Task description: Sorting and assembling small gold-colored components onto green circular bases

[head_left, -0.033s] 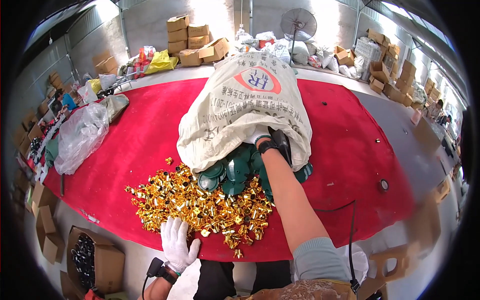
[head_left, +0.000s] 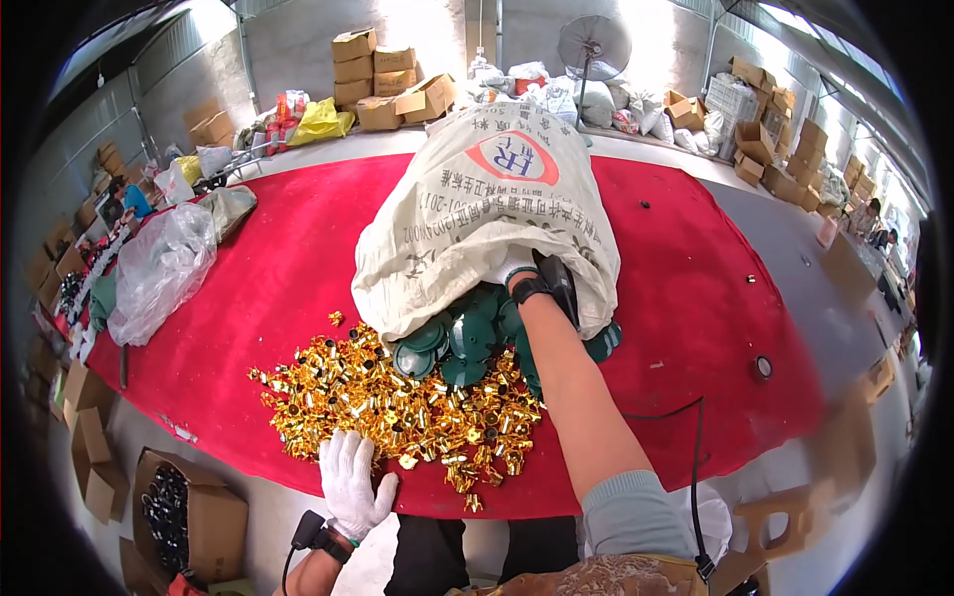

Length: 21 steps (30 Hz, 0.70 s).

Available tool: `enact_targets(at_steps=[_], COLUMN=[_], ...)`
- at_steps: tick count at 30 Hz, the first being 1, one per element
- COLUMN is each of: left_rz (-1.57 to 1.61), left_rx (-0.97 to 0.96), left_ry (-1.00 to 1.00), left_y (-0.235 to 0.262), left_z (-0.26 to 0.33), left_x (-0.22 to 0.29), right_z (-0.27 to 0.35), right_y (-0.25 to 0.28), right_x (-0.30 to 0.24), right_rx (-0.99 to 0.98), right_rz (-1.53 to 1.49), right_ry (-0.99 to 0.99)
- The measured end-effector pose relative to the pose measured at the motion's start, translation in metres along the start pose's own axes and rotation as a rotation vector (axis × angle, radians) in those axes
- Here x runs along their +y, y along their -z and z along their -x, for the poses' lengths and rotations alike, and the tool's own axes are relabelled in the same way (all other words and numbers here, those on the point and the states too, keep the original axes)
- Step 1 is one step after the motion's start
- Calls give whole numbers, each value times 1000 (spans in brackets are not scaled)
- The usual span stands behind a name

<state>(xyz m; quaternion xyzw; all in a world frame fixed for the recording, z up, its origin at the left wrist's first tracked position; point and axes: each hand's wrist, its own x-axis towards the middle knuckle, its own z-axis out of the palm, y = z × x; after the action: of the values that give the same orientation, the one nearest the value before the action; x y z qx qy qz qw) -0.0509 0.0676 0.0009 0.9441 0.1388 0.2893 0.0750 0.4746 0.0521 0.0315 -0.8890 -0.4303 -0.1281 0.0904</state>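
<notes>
A large off-white woven sack (head_left: pixel 437 214) with printing lies on the red-covered table, its mouth toward me. Round dark green plastic discs (head_left: pixel 471 336) spill out of the mouth, and a black object (head_left: pixel 559 288) shows inside the opening. My right hand (head_left: pixel 515 266), in a white glove, reaches into the sack; its fingers are hidden under the fabric. A heap of shiny gold-coloured small parts (head_left: pixel 397 407) spreads before the sack. At its near edge my left hand (head_left: pixel 354 489), also gloved, rests with fingers stretched and thumb apart, holding nothing.
Crumpled clear plastic (head_left: pixel 164 273) lies at the table's left end. A tape roll (head_left: pixel 762 368) sits on the right side of the red cloth (head_left: pixel 686 288). An open carton of black parts (head_left: pixel 214 526) stands at lower left. A black cable (head_left: pixel 700 467) hangs beside my right arm.
</notes>
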Motion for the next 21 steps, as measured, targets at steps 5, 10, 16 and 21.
enact_targets(at_steps=[5,10,16,21], left_rz=[-10,10,-21,-1], left_rx=[1,-1,50,52], left_ry=[11,-15,-29,-14], left_y=[1,-9,-6,-8], left_z=[4,-3,4,6], left_x=[-4,1,-2,-3], right_z=[-1,53,112,151], right_y=[13,12,83,120], right_x=[4,33,-22,-36], right_rx=[-262,-179,-435,-462], right_rz=[-166,-154,28,58], right_ry=[26,186,256,330])
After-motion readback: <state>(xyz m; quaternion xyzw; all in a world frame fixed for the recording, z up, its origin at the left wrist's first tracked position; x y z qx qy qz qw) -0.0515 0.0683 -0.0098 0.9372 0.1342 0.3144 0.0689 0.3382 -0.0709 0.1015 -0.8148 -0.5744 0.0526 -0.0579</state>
